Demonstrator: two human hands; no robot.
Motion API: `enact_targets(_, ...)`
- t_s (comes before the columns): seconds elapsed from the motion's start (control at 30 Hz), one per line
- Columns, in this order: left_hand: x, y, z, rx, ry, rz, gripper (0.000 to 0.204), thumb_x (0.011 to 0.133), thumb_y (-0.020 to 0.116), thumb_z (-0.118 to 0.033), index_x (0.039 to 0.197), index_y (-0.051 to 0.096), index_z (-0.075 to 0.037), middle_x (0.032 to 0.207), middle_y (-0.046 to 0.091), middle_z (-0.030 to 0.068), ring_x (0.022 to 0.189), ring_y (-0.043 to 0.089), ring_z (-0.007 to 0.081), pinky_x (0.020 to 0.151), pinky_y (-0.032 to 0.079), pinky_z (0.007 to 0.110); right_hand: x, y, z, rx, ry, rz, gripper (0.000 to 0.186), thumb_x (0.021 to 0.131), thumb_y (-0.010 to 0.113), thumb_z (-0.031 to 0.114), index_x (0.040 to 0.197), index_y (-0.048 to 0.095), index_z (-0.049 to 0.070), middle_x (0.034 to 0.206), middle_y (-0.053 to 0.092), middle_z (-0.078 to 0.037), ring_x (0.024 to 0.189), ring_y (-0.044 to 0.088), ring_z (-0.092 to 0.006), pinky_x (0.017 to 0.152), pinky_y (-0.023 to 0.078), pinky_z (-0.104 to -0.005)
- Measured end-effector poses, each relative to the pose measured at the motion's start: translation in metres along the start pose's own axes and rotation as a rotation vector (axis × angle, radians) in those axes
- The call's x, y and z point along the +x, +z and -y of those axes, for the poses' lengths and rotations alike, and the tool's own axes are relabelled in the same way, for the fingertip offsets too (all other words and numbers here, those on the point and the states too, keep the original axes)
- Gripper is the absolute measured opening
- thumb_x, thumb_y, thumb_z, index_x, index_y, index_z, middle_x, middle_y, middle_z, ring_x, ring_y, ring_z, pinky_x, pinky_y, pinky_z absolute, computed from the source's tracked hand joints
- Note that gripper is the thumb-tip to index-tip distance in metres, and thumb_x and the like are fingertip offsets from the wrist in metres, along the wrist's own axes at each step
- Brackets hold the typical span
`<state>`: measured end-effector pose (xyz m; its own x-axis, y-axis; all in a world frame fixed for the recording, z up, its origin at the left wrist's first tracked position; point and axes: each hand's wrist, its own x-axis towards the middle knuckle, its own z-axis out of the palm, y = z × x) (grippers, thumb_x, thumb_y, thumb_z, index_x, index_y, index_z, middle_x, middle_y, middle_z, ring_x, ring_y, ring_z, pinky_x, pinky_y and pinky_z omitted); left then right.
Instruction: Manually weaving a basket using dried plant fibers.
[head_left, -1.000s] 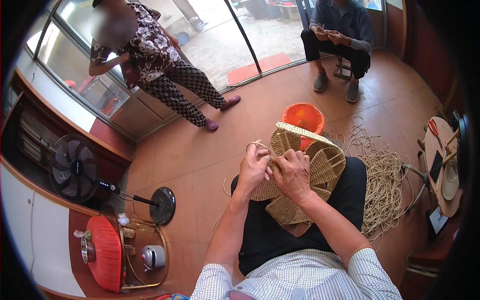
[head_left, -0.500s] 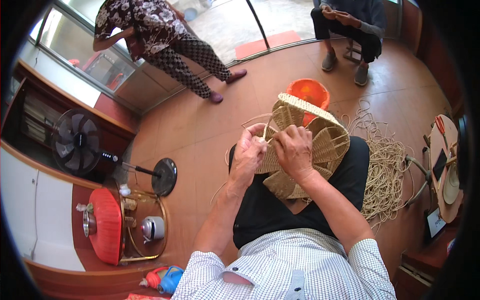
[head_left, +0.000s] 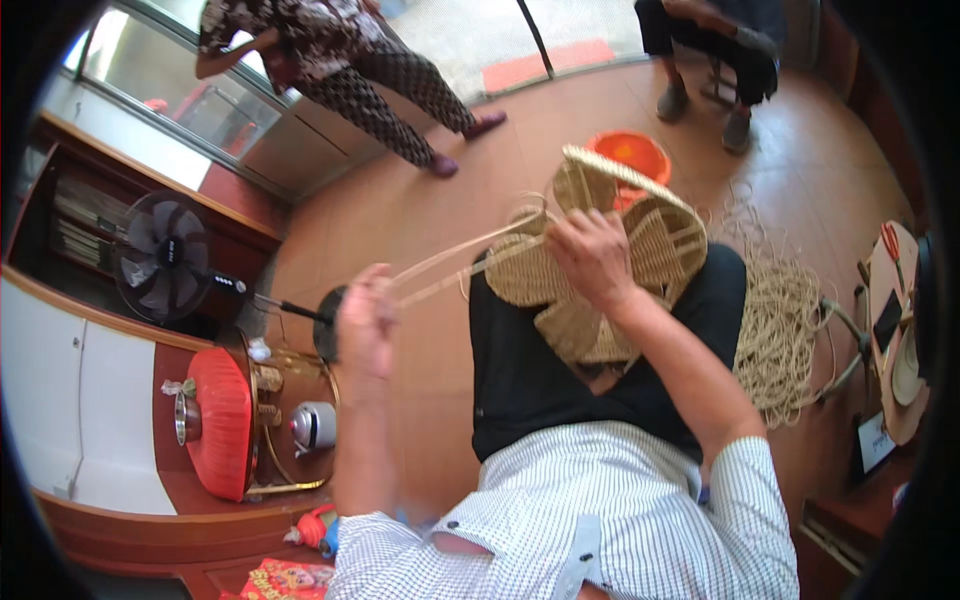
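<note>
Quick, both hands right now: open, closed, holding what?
Left hand: closed on the pale cord, drawn out to the left; motion blurs the fingers.
Right hand: closed, fingers curled at the woven piece.

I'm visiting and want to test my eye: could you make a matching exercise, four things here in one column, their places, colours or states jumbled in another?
Column one
1. Left hand
2. Heap of cord
3. Right hand
4. Bucket

Column two
A. Over the woven piece
B. Bright orange
C. Out to the left, with cord strands stretched to it
D. Tan, in loose tangled loops on the floor

Right pairs: 1-C, 2-D, 3-A, 4-B
</note>
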<state>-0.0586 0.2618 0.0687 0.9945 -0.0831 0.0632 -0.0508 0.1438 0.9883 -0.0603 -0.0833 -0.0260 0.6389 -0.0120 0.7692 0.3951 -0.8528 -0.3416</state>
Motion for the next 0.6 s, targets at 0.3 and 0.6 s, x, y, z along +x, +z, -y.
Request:
enact_targets(0.3,-0.027,-0.362,-0.033,0.045,-0.263,-0.752,0.021,0.103,0.078,-0.039,0.108,0.07,-0.021,0.061,0.043,-0.01,0.049,0.038,0.0044,0.047,0.029,0.025,0.008,-0.001,-0.005,0.149,0.156,-0.022,0.021,0.098,0.077,0.034,0.097,0.072,0.014,0.088,0.071,-0.002,0.087,0.072,-0.0257,0.08,0.047,-0.0436)
enact_targets(0.6,-0.005,-0.114,0.017,0.843,0.241,-0.294,0.02,0.11,0.067,-0.013,0.125,0.072,-0.002,0.103,0.07,0.0043,0.078,0.06,0.0068,0.066,0.052,0.024,0.019,-0.02,-0.012,0.294,0.334,0.027,0.017,0.1,0.078,0.022,0.101,0.07,0.006,0.103,0.071,-0.011,0.089,0.074,-0.0365,0.075,0.059,-0.0468)
